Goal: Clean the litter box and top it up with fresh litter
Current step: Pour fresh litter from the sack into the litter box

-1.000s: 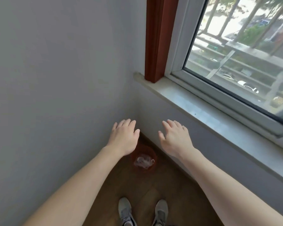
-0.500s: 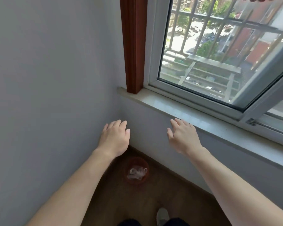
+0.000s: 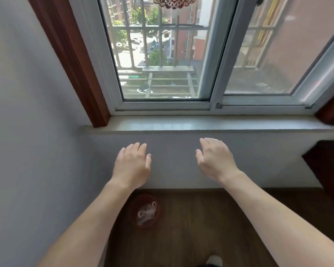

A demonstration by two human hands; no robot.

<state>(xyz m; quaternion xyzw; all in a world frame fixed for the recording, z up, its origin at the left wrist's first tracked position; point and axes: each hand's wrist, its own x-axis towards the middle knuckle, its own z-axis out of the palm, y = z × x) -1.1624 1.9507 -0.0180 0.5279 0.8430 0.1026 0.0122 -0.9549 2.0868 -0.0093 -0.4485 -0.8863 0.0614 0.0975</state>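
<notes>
Dark wooden floor is seen beneath two bare arms stretched toward the white wall under the windowsill. The left hand and right hand are held palm-down and apart, fingers loosely together, nothing gripped. A small red bin, perhaps holding crumpled white material, is set below the left wrist. Where the litter box stands cannot be told.

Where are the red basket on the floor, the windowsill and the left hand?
red basket point(image 3: 133, 206): head view, on its left wall.
windowsill point(image 3: 201, 123): head view, middle of its top face.
left hand point(image 3: 132, 163): head view, back of the hand.
</notes>
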